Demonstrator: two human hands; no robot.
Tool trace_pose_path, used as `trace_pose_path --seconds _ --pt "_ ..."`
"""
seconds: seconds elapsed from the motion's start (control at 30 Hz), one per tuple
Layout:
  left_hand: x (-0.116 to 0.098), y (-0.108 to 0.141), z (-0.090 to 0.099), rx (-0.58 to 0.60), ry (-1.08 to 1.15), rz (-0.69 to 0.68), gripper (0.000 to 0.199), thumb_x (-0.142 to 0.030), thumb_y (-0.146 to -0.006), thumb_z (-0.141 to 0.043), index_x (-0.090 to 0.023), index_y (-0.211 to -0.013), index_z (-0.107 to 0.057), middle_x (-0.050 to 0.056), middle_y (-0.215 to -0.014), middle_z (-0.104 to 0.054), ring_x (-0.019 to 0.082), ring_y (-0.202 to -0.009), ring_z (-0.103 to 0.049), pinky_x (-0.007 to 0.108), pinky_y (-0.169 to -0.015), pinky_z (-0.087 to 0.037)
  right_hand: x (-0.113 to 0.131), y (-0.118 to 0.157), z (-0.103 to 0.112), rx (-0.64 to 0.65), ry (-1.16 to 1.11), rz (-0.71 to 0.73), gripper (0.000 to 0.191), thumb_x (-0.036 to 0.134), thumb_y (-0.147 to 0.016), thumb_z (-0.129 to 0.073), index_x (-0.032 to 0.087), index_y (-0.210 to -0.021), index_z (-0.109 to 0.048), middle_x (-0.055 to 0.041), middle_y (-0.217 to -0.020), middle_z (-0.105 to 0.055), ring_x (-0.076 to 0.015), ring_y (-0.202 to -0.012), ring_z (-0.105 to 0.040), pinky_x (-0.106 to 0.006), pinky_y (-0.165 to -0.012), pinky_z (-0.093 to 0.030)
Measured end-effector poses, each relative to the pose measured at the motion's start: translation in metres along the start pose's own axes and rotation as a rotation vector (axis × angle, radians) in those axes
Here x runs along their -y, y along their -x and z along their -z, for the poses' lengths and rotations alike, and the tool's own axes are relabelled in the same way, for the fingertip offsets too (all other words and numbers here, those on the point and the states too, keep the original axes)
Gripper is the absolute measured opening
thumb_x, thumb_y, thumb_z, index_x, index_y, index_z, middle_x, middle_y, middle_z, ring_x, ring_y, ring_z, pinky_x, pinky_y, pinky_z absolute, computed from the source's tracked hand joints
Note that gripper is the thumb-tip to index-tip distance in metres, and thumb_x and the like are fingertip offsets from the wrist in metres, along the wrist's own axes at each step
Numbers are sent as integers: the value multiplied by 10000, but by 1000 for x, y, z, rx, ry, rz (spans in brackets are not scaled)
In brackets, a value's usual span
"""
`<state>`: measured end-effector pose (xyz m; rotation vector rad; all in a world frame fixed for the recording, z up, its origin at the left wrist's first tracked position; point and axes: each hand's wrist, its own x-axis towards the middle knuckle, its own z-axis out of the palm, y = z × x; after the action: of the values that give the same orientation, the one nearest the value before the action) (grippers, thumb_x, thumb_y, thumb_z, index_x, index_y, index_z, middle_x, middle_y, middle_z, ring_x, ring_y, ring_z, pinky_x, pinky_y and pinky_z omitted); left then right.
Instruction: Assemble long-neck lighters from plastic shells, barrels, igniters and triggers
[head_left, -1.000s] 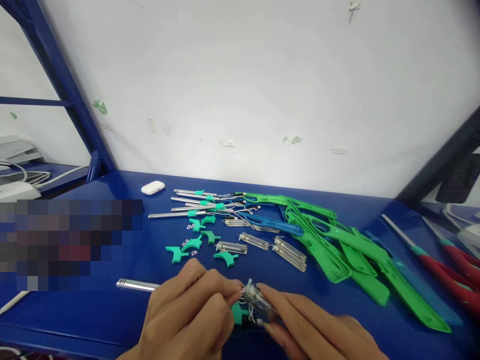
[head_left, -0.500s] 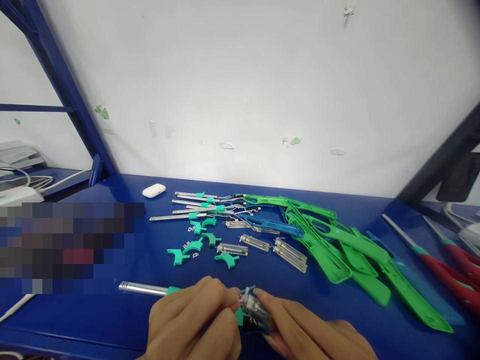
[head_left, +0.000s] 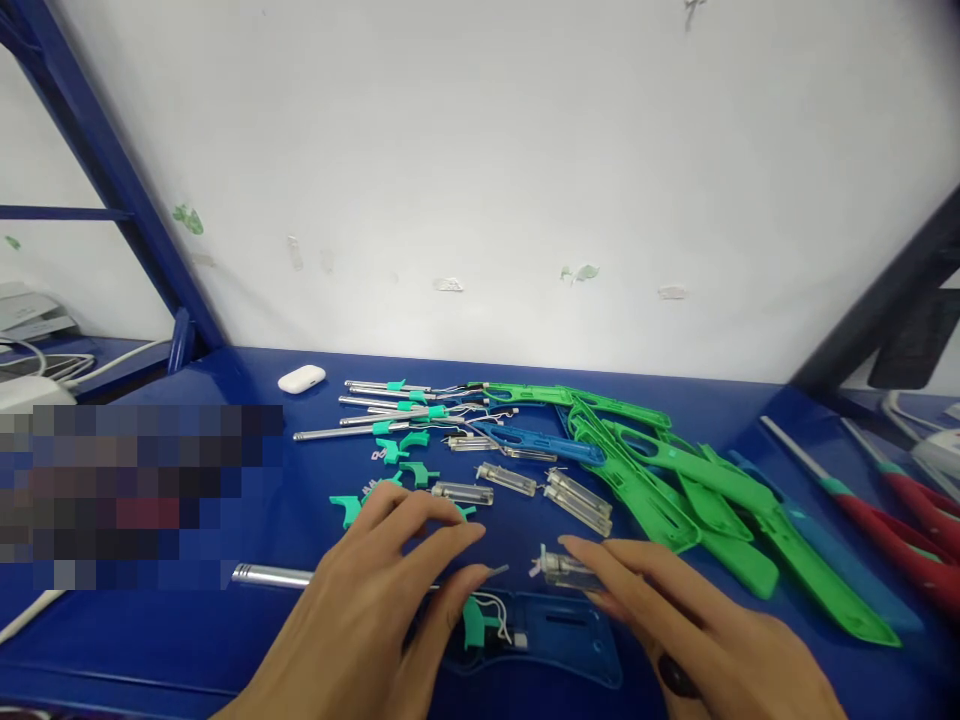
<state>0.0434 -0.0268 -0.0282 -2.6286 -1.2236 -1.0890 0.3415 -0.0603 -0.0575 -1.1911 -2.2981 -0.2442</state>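
The right hand [head_left: 686, 615] pinches a clear tank [head_left: 564, 571] between thumb and fingers near a blue handle shell [head_left: 574, 625], while the empty left hand [head_left: 375, 585], fingers apart, hovers by a thin tube [head_left: 498, 572], green handles [head_left: 694, 470] lying beyond.

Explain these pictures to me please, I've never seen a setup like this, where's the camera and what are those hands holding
There is no machine here: these are a person's two bare hands, seen by one camera worn on their head, looking forward and down. The right hand holds a small clear cylinder. The left hand has its thumb and index fingertips apart, near a blue half shell with a teal part by it. Farther back on the blue table lie silver rods, loose teal pieces, more clear cylinders, green shells and a small white case.
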Motion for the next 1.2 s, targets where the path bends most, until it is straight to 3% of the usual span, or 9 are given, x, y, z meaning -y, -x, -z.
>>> trace_pose_path --seconds 0.1,0.23,0.43,0.63,1.2 --pt "4 2 -9 117 157 76 231 -227 -1145 -581 -345 -1153 -779 -8 -1138 -744 219 -1019 -665 378 -905 -582 -5 2 -2 66 -2 -3 824 -20 -853 -483 357 -1545 -722 -1 -1345 -846 -110 -722 -851 -145 -678 -674" --pt "6 7 -21 178 231 77 288 -197 -1165 -542 -315 -999 -745 -24 -1050 -718 200 -955 -641 379 -916 -528 -1 1 -6 143 -27 2 827 -25 -858 -482 348 -1563 -700 -17 -1345 -839 -105 -687 -832 -157 -683 -676" --pt "5 6 -19 205 277 59 236 -202 -1187 -529 -312 -1101 -719 -39 -1038 -732 177 -922 -671 335 -901 -525 1 0 -8 163 -28 28 771 -13 -908 -475 339 -1563 -680 -20 -1312 -840 -103 -658 -821 -165 -682 -675" --pt "0 0 -11 193 254 18 282 -81 -1130 -532 -294 -1094 -713 -60 -986 -747 159 -852 -705 339 -957 -553 3 -3 -2 161 -45 27 786 -35 -886 -470 327 -1544 -702 -20 -1335 -841 -112 -728 -850 -164 -735 -680" --pt "-3 0 -13 173 232 26 266 -85 -1126 -495 -286 -1091 -665 -55 -988 -757 165 -877 -713 330 -922 -583 3 -5 -2 161 -39 32 731 -11 -937 -479 326 -1549 -696 -23 -1327 -848 -113 -715 -850 -166 -738 -679"
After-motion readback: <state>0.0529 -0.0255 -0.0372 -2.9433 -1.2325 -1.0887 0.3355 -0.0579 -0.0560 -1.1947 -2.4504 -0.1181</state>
